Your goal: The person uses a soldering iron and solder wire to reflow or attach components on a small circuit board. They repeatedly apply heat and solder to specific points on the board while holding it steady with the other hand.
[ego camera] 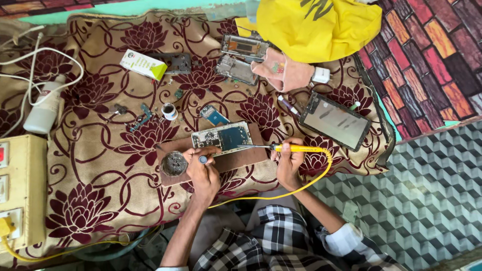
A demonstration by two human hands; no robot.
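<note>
While the right hand (289, 161) grips the yellow soldering iron (286, 148), tip on the opened phone (222, 137), left fingers (201, 159) pinch a small round piece just below it.

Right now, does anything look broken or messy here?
Yes. The phone under the soldering iron lies opened, its insides bare. More phone frames and small loose parts lie scattered over the flowered cloth.

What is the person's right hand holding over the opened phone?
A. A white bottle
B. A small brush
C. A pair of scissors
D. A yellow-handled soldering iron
D: the right hand grips a yellow-handled soldering iron, its metal tip reaching to the opened phone on the wooden board.
</note>
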